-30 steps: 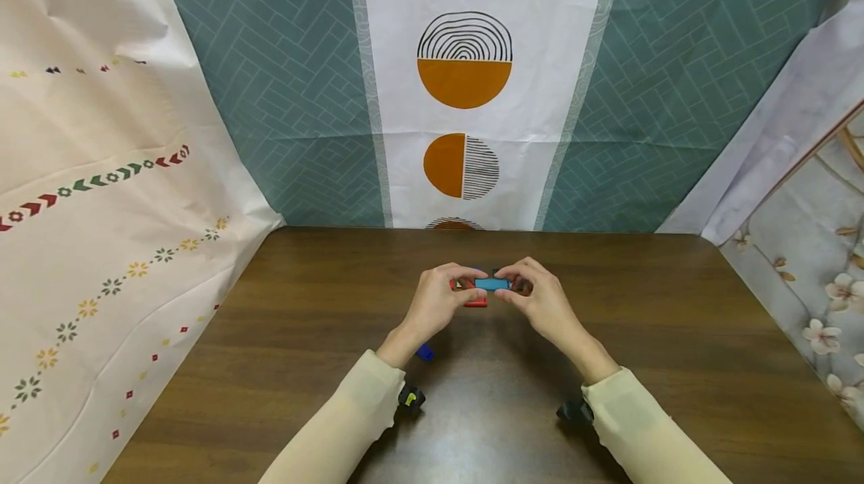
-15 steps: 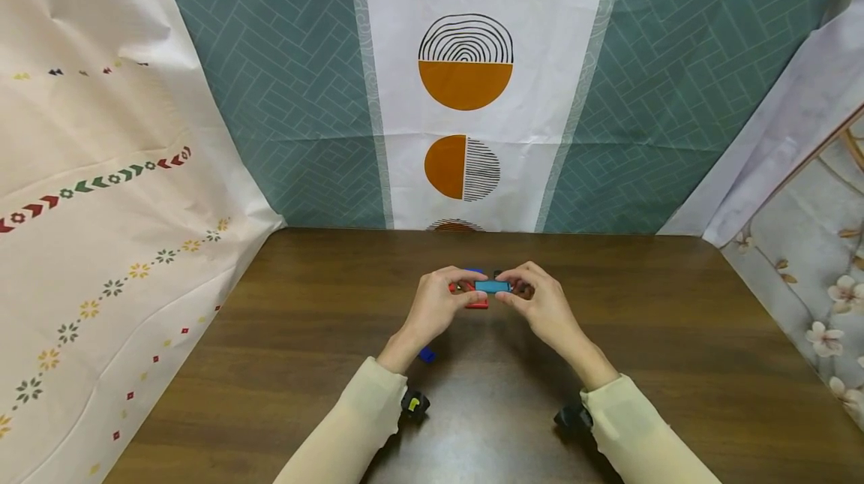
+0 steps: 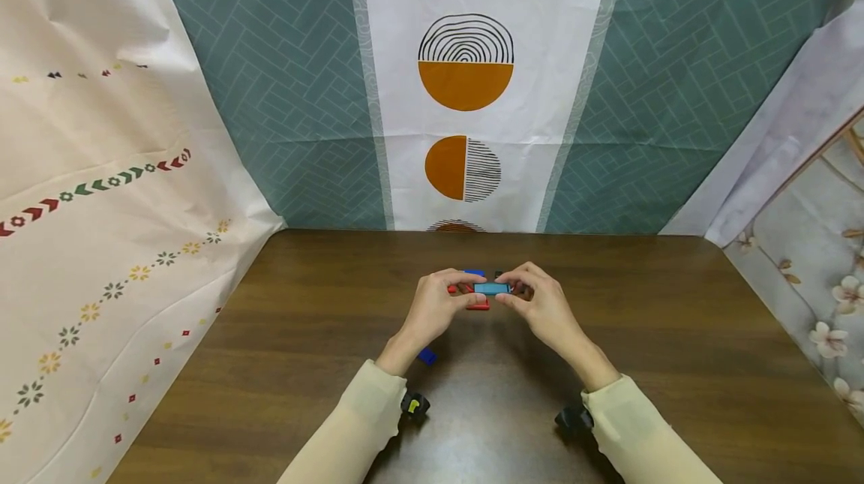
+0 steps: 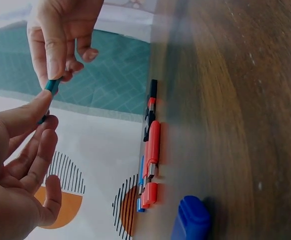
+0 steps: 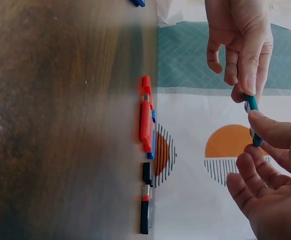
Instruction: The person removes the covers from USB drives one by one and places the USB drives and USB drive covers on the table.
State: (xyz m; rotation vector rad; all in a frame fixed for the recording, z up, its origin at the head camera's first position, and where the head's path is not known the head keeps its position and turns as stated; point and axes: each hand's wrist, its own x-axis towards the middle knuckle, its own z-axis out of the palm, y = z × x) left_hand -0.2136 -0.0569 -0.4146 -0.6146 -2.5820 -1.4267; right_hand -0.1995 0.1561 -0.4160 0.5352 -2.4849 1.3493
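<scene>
A small flat blue-green USB stick [image 3: 491, 289] is held level above the table between both hands, its length running from one hand to the other. My left hand [image 3: 434, 304] pinches its left end between thumb and fingertips, and my right hand [image 3: 544, 304] pinches the right end the same way. The fingertips cover both ends. Below the hands on the table lie a red USB stick [image 4: 154, 142] with bare metal plug, a separate red cap [image 4: 150, 192], a black USB stick [image 5: 144, 215] and a black cap [image 5: 146, 172].
A dark blue piece [image 3: 427, 356], shaped like a cap, lies on the brown table [image 3: 324, 349] near the left wrist. Another blue USB stick [image 5: 151, 150] shows partly behind the red one. A patterned cloth [image 3: 466, 124] hangs along the far table edge.
</scene>
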